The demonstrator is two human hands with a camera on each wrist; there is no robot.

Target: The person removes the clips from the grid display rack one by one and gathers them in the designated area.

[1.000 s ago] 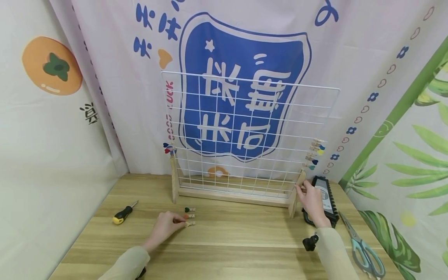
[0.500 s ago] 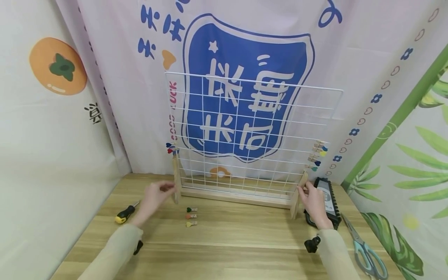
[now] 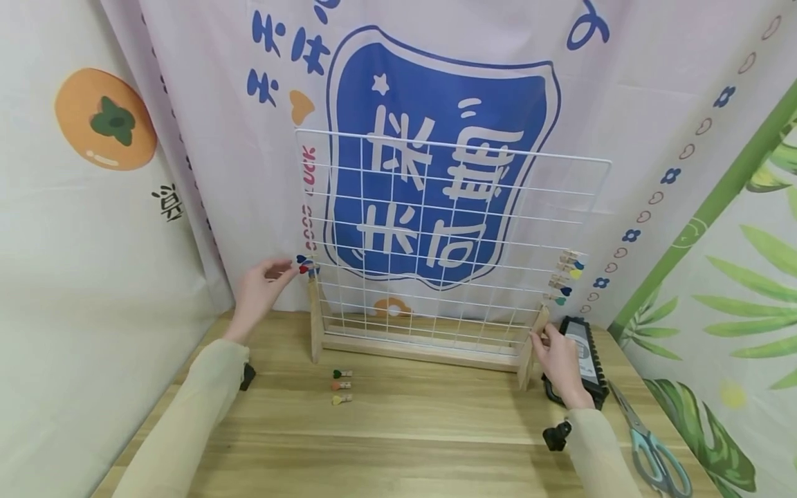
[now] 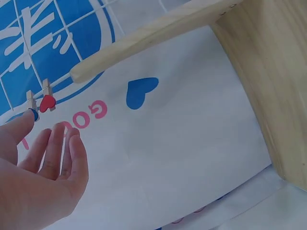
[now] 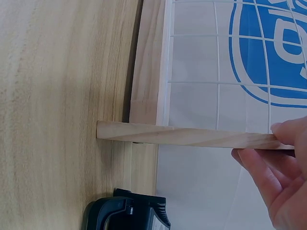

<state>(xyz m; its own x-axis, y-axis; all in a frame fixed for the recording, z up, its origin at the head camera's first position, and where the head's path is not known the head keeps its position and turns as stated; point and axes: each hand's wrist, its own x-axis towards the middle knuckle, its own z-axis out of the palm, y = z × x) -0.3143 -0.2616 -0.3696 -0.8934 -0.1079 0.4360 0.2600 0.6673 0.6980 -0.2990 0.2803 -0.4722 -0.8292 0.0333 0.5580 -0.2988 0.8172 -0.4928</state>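
1. Up front, from the head view: the white wire grid (image 3: 451,228) stands upright in its wooden base (image 3: 418,349) at the back of the bench (image 3: 398,429), so both its side edges can be reached. The left hand (image 3: 258,294) is raised to the grid's left edge, fingers loosely spread and holding nothing, the index tip right at the small heart clips (image 3: 304,263) pinned there. The right hand (image 3: 557,356) grips the right wooden upright (image 3: 534,342), which I judge steadies the frame while the other side is touched. Three loose clips (image 3: 340,386) lie in a short column on the bench in front of the base. More clips (image 3: 565,275) sit on the grid's right edge. A black case (image 3: 582,356) and scissors (image 3: 650,446) lie off to the right.

2. Left wrist view: the hand (image 4: 41,177) is relaxed and empty, its fingers (image 4: 55,148) slightly curved. One fingertip appears to touch the blue heart clip (image 4: 32,108); the red heart clip (image 4: 47,101) hangs beside it on the wire. The left wooden post (image 4: 144,36) juts past above.

3. Right wrist view: the fingers (image 5: 268,172) curl round the wooden upright (image 5: 192,136) near its top, thumb on the far side, pinching it firmly. The grid (image 5: 218,84) rises from the base rail (image 5: 146,62), and the black case (image 5: 127,213) sits just beside the foot.
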